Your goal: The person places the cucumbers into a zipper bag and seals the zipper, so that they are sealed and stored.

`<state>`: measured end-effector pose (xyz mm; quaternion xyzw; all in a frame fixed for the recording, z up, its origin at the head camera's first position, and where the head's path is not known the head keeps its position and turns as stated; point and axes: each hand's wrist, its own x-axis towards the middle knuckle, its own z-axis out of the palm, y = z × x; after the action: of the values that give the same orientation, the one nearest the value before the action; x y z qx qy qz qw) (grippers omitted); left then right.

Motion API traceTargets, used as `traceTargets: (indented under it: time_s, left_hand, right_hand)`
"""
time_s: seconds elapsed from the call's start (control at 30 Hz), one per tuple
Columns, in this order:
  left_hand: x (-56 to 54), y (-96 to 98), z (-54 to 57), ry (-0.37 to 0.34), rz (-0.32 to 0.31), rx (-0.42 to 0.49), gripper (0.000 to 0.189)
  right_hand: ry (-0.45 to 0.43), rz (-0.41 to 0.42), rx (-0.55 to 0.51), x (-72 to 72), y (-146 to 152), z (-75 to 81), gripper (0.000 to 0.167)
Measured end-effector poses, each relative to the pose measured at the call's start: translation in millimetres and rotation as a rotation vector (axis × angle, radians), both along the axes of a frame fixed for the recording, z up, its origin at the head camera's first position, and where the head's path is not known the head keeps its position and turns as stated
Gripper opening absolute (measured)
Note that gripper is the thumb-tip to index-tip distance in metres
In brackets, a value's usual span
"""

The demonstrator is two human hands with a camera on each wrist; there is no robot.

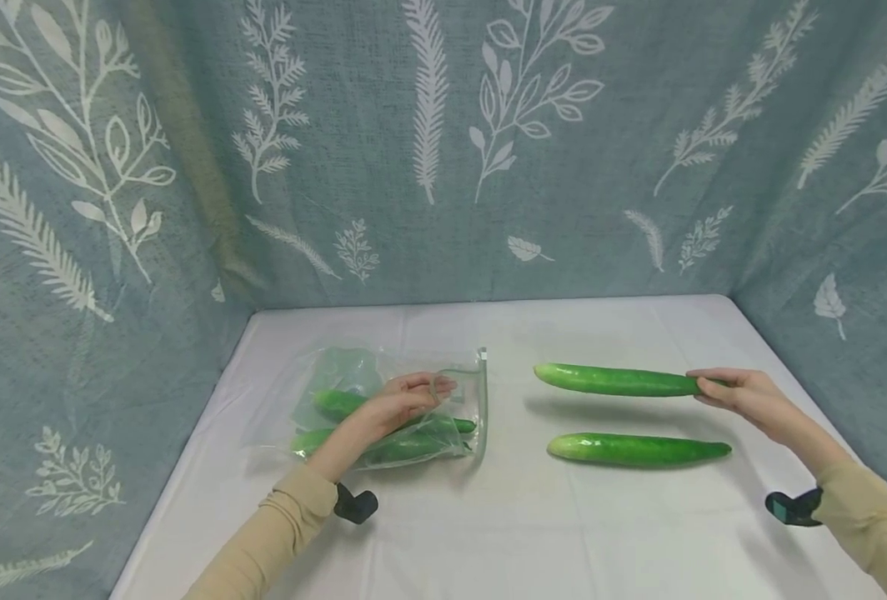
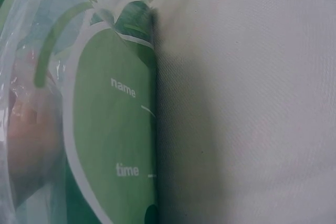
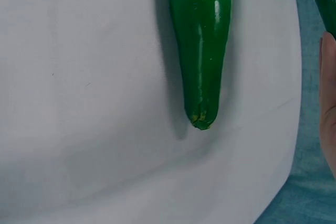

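My right hand (image 1: pixel 747 398) pinches the narrow right end of a long green cucumber (image 1: pixel 616 380), held above the table with its shadow below. Nearer to me a second cucumber (image 1: pixel 638 450) lies on the cloth; its tapered tip (image 3: pixel 202 103) shows large in the right wrist view. On the left lies a clear zip bag (image 1: pixel 483 408) with two cucumbers (image 1: pixel 413 450) inside, its mouth facing right. My left hand (image 1: pixel 402 398) holds the bag's upper film by the mouth. Through the plastic its fingers (image 2: pixel 34 129) show blurred, beside a green printed label (image 2: pixel 113 124) reading "name" and "time".
A white cloth covers the table (image 1: pixel 488 533). Blue-green curtains (image 1: pixel 368 150) with white leaf prints stand close behind it and along both sides. Each wrist wears a small black camera, the left one (image 1: pixel 355 504) low over the cloth.
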<state>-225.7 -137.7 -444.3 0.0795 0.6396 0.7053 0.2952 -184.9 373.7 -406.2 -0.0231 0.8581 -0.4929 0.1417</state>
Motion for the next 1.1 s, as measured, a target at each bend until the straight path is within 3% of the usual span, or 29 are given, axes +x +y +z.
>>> traceTargets:
  time_s: [0.57,1.1]
  left_hand:
    - [-0.8,-1.0,-1.8,-0.007,0.011,0.001,0.062]
    - [-0.8,-0.6,-2.1,-0.017,0.027,0.0,0.063]
  right_hand:
    - [0.028,-0.01,0.066,-14.5,-21,16.7,0.064]
    - [0.042,0.052,0.115,-21.5,-49,2.1,0.058]
